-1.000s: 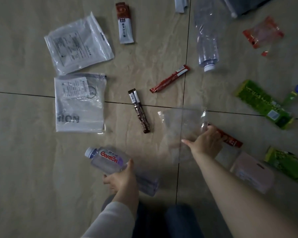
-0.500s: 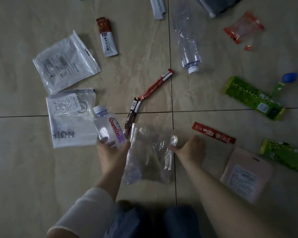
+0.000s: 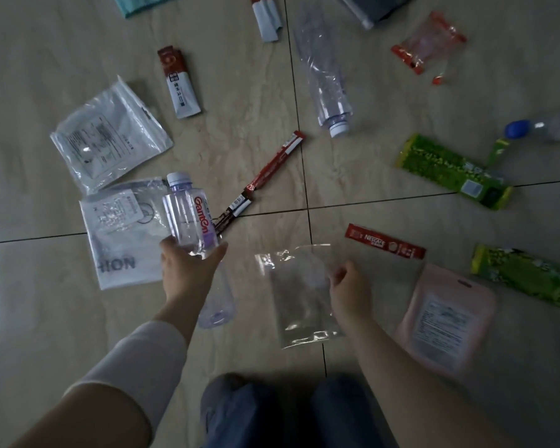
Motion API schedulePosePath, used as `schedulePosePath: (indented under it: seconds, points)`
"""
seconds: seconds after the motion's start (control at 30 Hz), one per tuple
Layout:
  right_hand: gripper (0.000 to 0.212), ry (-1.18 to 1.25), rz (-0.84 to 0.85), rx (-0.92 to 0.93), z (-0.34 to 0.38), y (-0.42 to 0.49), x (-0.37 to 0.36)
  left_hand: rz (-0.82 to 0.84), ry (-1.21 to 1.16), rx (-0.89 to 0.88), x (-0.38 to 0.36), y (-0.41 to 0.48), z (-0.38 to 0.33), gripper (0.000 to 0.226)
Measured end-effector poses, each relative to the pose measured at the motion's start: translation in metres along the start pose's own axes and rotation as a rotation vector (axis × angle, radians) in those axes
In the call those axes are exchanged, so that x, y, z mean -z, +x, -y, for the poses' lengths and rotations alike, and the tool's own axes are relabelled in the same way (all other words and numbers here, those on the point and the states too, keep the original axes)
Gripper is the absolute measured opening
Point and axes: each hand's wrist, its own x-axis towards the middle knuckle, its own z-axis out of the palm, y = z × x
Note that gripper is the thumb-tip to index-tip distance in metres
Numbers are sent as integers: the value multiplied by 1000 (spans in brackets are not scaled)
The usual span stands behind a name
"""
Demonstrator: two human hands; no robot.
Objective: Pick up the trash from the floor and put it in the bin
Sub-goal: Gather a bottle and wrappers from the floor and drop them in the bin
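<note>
My left hand (image 3: 188, 270) grips a clear plastic bottle (image 3: 191, 218) with a red label and pale cap, held above the floor. My right hand (image 3: 349, 289) pinches the right edge of a clear plastic bag (image 3: 298, 292), which hangs off the floor. Trash lies scattered on the tiled floor: a red Nescafe stick (image 3: 385, 245), a dark stick wrapper (image 3: 233, 211), a red stick wrapper (image 3: 277, 161), a crushed clear bottle (image 3: 324, 82), two white pouches (image 3: 110, 137) (image 3: 120, 234), a pink pouch (image 3: 446, 315). No bin is in view.
Green wrappers (image 3: 453, 171) (image 3: 527, 274) lie at the right, with a blue-capped bottle (image 3: 540, 127) beyond them. A red and white sachet (image 3: 178, 82) and a red clear wrapper (image 3: 429, 43) lie farther out. My knees (image 3: 291, 412) fill the bottom middle.
My left hand lifted the labelled bottle from the floor and turned it cap-away. My right hand picked the clear bag up and carried it right. The view shifted downward.
</note>
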Motion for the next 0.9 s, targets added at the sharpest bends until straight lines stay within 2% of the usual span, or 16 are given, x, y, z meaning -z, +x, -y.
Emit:
schedulePosePath:
  seconds: [0.07, 0.17, 0.3, 0.4, 0.5, 0.57, 0.63, 0.73, 0.8, 0.9]
  points:
    - [11, 67, -19, 25, -11, -8, 26, 16, 16, -21, 3, -10, -5, 83]
    - [33, 131, 37, 6, -24, -10, 66, 48, 34, -47, 5, -25, -12, 87]
    - [18, -56, 60, 31, -35, 15, 98, 63, 41, -73, 1, -31, -19, 85]
    - [23, -208, 35, 70, -30, 50, 100, 49, 47, -113, -7, -14, -20, 78]
    - [60, -465, 50, 149, -28, 78, 87, 33, 63, -187, -14, 13, -17, 74]
    - [73, -575, 14, 181, -30, 90, 74, 26, 71, -211, -18, 29, -12, 74]
    - [72, -533, 14, 145, -33, 103, 68, 33, 74, -221, -20, 41, -5, 73]
    - [52, -583, 151, 89, -34, 111, 74, 41, 69, -226, -18, 46, 6, 69]
    - [41, -686, 143, 158, -28, 103, 84, 48, 54, -202, -9, 39, 9, 69]
    - [34, -653, 125, 239, -7, 79, 97, 54, 49, -142, 14, 19, 10, 70]
